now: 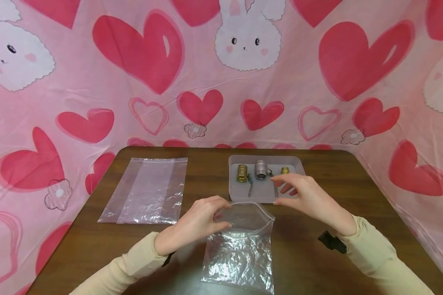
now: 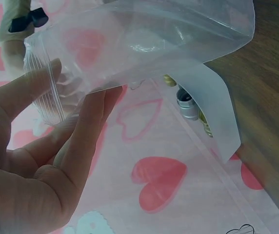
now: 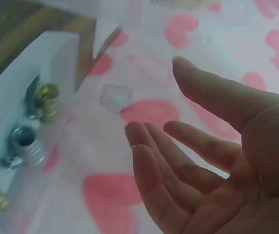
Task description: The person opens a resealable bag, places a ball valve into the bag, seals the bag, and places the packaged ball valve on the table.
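Observation:
A clear zip bag [image 1: 240, 256] lies on the table, its mouth gaping towards the tray. At the mouth's left edge is my left hand [image 1: 197, 223], thumb and fingers apart; in the left wrist view the same hand [image 2: 47, 146] has the bag's zip strip [image 2: 49, 92] between thumb and fingers. My right hand [image 1: 313, 198] hovers over the tray's front right, fingers spread and holding nothing, as the right wrist view of the hand [image 3: 212, 161] confirms. The tray [image 1: 234, 192] holds a brass valve [image 1: 241, 173], a silver valve [image 1: 260, 170] and another brass one [image 1: 285, 170], partly hidden.
Overlapping flat clear bags [image 1: 151, 192] lie at the table's left. The brown table [image 1: 206, 164] is bordered by a pink cloth [image 1: 214, 78] with hearts and rabbits behind and at both sides.

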### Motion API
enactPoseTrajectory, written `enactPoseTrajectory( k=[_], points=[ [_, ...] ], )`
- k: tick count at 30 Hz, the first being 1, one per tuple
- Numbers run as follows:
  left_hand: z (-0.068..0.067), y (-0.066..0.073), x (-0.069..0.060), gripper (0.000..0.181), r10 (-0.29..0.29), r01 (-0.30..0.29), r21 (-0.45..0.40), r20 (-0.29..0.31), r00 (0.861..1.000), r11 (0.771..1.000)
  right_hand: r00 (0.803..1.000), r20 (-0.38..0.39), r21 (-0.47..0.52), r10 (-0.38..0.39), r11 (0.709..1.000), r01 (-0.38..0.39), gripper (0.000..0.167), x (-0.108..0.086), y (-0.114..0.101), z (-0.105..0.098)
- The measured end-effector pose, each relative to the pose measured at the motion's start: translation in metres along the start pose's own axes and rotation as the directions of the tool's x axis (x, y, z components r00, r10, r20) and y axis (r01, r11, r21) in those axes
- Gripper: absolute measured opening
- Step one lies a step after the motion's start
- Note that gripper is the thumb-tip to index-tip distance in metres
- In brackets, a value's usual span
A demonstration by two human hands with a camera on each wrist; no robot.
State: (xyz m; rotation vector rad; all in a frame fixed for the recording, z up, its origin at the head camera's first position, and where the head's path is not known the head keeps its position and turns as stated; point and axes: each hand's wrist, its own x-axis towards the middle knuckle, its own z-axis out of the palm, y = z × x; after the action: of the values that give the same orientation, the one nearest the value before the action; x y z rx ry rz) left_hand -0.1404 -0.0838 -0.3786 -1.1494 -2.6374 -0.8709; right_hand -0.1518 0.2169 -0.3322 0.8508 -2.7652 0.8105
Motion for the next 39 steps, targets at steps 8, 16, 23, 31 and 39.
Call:
enactPoseTrajectory(
  k=[8,16,23,31,39],
  points=[
    [0.0,-0.001,0.0,0.035,0.026,-0.026,0.001,0.011,1.0,1.0,0.988,0.054,0.112,0.147,0.982,-0.152,0.044,0.013,0.045,-0.01],
    [0.001,-0.001,-0.001,0.036,0.022,-0.022,-0.006,0.009,1.0,1.0,0.94,0.115,0.157,0.321,0.929,-0.336,0.044,0.026,0.089,-0.01],
    [0.003,-0.001,-0.002,0.036,0.029,-0.028,-0.024,0.009,1.0,0.999,0.903,0.151,0.127,0.401,0.899,-0.42,0.051,0.03,0.117,-0.005],
    [0.003,-0.002,-0.002,0.037,0.038,-0.038,-0.015,0.013,0.999,0.999,0.882,0.192,0.129,0.431,0.879,-0.458,0.054,0.032,0.138,0.002],
    [0.004,-0.002,-0.003,0.037,0.033,-0.033,-0.014,0.02,0.999,0.999,0.882,0.184,0.039,0.433,0.894,-0.447,0.049,0.044,0.148,0.009]
  ],
)
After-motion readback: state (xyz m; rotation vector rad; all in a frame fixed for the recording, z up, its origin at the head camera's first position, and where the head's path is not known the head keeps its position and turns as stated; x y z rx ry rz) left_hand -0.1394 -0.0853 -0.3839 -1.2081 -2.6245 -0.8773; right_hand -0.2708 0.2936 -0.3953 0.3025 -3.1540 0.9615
